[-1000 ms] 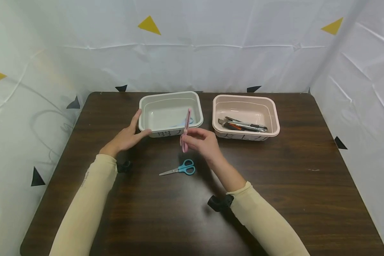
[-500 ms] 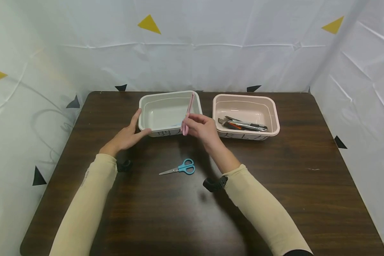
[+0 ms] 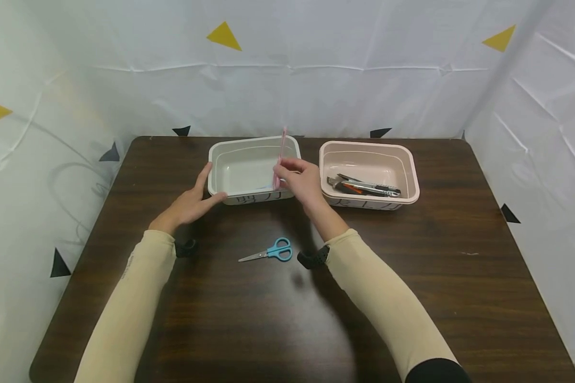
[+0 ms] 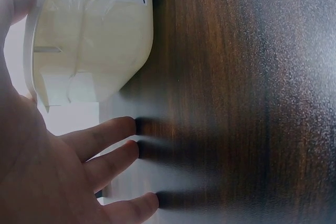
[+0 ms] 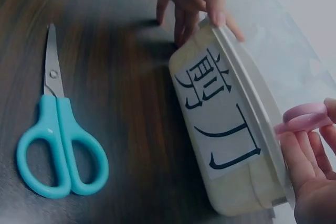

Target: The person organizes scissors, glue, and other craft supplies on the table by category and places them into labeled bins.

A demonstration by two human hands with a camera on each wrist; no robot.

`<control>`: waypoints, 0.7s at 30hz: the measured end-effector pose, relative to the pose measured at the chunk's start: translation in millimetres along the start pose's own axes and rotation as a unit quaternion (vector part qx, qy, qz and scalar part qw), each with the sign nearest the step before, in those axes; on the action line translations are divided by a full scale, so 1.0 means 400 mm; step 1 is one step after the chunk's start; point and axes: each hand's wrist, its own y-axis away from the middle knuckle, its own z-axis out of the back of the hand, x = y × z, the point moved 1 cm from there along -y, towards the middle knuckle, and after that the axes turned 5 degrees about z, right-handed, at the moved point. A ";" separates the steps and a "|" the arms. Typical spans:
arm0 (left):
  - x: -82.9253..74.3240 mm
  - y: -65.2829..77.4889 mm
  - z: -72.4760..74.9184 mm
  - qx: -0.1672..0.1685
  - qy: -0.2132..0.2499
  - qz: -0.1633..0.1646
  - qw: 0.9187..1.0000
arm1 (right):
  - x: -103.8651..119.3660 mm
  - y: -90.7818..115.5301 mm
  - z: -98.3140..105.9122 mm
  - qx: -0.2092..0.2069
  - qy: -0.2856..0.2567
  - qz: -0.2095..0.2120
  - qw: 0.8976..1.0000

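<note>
My right hand (image 3: 299, 178) pinches a pair of pink scissors (image 3: 283, 142) over the right end of the pale grey-green bin (image 3: 239, 169). They stand nearly upright, with a pink handle loop (image 5: 310, 124) at the near rim in the right wrist view. Spread fingers of my left hand (image 3: 188, 206) steady that bin's left end, thumb at the near rim; three fingertips reach down to the table in the left wrist view. Inside the bin a light blue sliver shows, mostly hidden. Blue-handled scissors (image 3: 274, 251) lie closed on the table in front, blades pointing left.
To the right stands a pale pink bin (image 3: 404, 173) holding several box cutters (image 3: 371, 188). Black characters on a white label (image 5: 220, 114) mark the grey-green bin's front. White sheeting (image 3: 326, 96) rises behind the dark wooden table (image 3: 436, 298).
My right hand has carried the pink scissors away from me, from in front of the grey-green bin to over it. The left hand and the blue scissors have stayed put.
</note>
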 end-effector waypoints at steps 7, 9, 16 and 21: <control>0.001 0.002 -0.001 0.002 -0.001 0.000 1.000 | 0.005 -0.018 -0.012 0.030 0.197 0.086 0.976; 0.000 0.002 -0.001 0.001 0.001 0.000 1.000 | 0.008 -0.020 -0.018 0.043 0.229 0.111 0.966; -0.005 0.004 0.001 0.001 0.000 0.002 1.000 | 0.015 -0.025 -0.030 0.079 0.353 0.179 0.915; -0.004 0.003 -0.001 0.004 -0.001 0.004 1.000 | 0.004 -0.030 -0.028 0.104 0.402 0.184 0.891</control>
